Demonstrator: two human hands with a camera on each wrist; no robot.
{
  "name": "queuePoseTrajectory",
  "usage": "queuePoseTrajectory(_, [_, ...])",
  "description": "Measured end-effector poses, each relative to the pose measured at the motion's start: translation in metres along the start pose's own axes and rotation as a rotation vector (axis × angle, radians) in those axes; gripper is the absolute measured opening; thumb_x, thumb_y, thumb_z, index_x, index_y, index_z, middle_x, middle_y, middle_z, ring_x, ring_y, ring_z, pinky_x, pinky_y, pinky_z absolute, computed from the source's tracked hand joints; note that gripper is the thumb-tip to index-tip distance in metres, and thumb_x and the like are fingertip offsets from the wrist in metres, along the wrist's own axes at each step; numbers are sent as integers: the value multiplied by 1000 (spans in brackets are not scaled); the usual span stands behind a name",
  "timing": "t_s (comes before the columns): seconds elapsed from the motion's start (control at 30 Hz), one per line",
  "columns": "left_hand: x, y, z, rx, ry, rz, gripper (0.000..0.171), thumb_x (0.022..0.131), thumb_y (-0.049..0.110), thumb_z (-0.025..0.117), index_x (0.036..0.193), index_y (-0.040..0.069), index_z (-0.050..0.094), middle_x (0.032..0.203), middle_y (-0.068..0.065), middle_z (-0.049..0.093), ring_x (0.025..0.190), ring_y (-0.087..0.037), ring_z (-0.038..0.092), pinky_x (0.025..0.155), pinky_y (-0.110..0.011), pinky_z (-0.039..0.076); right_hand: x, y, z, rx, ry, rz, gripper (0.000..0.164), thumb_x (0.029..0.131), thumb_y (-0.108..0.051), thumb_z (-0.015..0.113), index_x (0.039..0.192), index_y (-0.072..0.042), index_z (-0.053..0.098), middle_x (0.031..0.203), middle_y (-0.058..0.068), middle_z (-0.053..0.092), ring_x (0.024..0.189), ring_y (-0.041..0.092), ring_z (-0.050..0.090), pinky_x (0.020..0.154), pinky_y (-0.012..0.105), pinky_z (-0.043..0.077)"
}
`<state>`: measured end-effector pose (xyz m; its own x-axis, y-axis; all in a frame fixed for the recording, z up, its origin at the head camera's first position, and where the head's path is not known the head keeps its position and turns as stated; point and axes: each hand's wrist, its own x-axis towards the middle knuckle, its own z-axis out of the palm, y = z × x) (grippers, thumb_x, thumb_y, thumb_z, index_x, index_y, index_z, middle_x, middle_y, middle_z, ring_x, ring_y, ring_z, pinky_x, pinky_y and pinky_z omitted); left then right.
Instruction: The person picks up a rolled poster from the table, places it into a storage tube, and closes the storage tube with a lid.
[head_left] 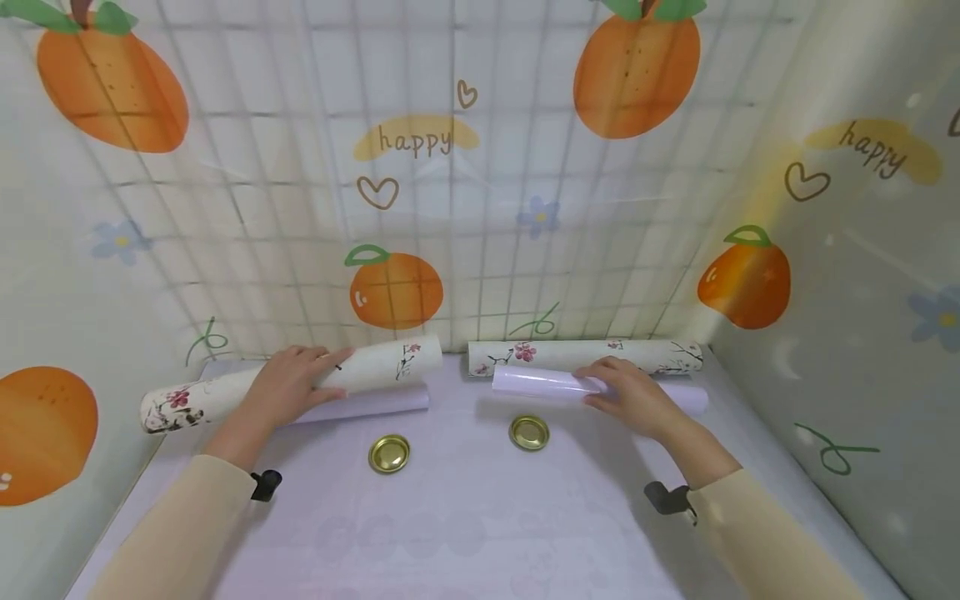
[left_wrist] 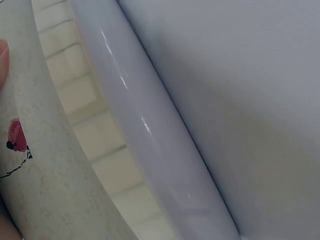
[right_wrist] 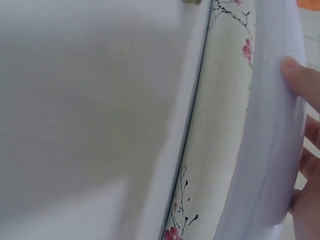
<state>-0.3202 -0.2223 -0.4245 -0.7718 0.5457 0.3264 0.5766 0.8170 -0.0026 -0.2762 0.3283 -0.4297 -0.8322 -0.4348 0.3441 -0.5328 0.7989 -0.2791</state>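
My left hand [head_left: 285,387] grips a white roll with a plum-blossom print [head_left: 382,363], tilted with its right end higher. Behind it in the left wrist view, a glossy lilac roll [left_wrist: 145,125] lies along the table; in the head view this lilac roll [head_left: 386,402] shows just below the printed one. My right hand [head_left: 633,398] holds a second lilac roll [head_left: 536,383], thumb [right_wrist: 295,72] on one side and fingers curled round the other. Another blossom-printed roll [head_left: 498,357] lies at the table's back edge, partly covered by the right hand and its lilac roll.
Two small round gold dishes, the left dish [head_left: 389,454] and the right dish [head_left: 529,433], sit on the pale lilac tabletop [head_left: 450,533]. A sheet printed with oranges [head_left: 396,290] hangs over a wire grid behind; printed sheeting [head_left: 847,367] also encloses the sides.
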Motion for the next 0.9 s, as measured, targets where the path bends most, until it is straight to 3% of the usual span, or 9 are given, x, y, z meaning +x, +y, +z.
queuePoseTrajectory(0.27, [-12,6,-4,2,45,25,74,82,48,79,147,24,53,123,-16,66,111,-41,59,96,-57,46,0,-2,-5,-15,23,-20,41,84,-12,82,123,-15,69,114,6,65,106,32,60,91,53,51])
queuePoseTrajectory(0.6, [-22,10,0,-18,31,21,74,82,49,77,147,24,53,126,-14,64,116,-39,56,99,-57,44,2,-8,-10,-15,10,-24,44,83,-11,82,125,-16,69,116,6,65,106,31,59,91,54,51])
queuePoseTrajectory(0.9, [-29,16,0,-42,69,27,74,80,48,78,145,23,55,123,-15,66,113,-40,58,96,-57,46,6,-9,-9,-29,27,-46,43,83,-14,83,124,-18,69,117,6,65,106,30,59,90,53,51])
